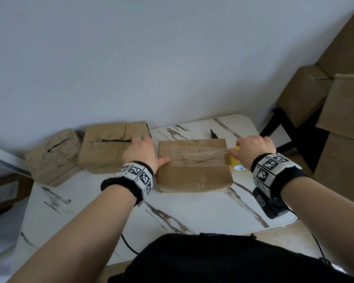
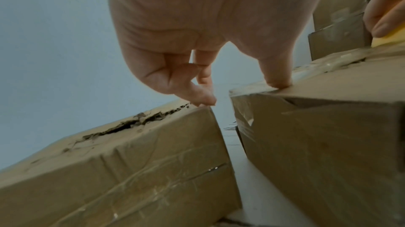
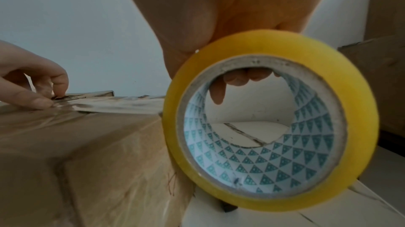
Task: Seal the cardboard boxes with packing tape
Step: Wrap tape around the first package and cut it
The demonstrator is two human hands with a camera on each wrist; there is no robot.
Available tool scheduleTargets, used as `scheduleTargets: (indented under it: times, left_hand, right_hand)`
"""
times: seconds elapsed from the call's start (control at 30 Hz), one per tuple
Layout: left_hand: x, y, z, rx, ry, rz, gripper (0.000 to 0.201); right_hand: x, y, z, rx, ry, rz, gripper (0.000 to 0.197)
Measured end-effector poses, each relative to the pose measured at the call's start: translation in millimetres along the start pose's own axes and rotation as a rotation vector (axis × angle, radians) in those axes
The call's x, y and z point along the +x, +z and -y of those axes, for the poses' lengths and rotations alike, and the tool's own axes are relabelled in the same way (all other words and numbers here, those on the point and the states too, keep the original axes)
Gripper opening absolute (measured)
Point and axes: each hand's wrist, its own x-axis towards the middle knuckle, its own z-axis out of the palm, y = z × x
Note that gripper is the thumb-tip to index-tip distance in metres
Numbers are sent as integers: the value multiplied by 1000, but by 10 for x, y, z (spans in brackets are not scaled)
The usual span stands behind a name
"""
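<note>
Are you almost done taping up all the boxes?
Not yet. A strip of tape already lies across the middle box. The left hand presses its end down with the thumb, while the right hand holds the yellow tape roll past the far edge, uncut. Two boxes on the left still show open, torn seams.

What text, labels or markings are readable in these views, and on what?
No text can be quoted.
Leftmost box: faint printed lines on top, too blurred to read.
Wristbands: black-and-white square code markers with tiny characters beside them, too small to read.
Tape roll core: repeating teal triangle pattern with small marks inside, illegible.
Box being taped: no print visible.
</note>
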Motion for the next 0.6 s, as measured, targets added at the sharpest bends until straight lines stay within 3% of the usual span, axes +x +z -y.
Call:
scheduleTargets:
  times: [0.4,0.6]
  left_hand:
    - [-170,64,111,74,-61,-14,95]
    - [-289,87,151,32,-126,79,98]
  right_hand:
    - [44,-3,-70,63,-53,11,41]
    - [74,-22,-87,95,-81,41,35]
